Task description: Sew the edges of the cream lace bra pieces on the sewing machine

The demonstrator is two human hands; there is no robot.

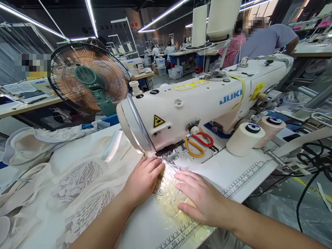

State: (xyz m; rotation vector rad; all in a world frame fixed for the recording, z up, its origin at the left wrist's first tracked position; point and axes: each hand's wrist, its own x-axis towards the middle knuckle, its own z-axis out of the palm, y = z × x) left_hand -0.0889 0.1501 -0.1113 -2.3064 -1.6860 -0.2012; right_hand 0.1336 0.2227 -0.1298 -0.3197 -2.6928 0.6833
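Factory sewing floor, white table (249,176) with printed ruler: cream fabric (168,197) is pinned flat under both hands at the sewing machine (197,103).

Left hand (144,178) is laid palm-down, fingers extended and together, tips just beside the needle area; right hand (199,199) is spread flat on the fabric, nothing gripped. Lace fabric (80,186) is piled to the left. Scissors (198,141) and thread spools (245,138) are seen behind; fan (88,77) at back left.

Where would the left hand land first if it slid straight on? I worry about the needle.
The left hand points at the needle area under the sewing machine head; depth is unclear.
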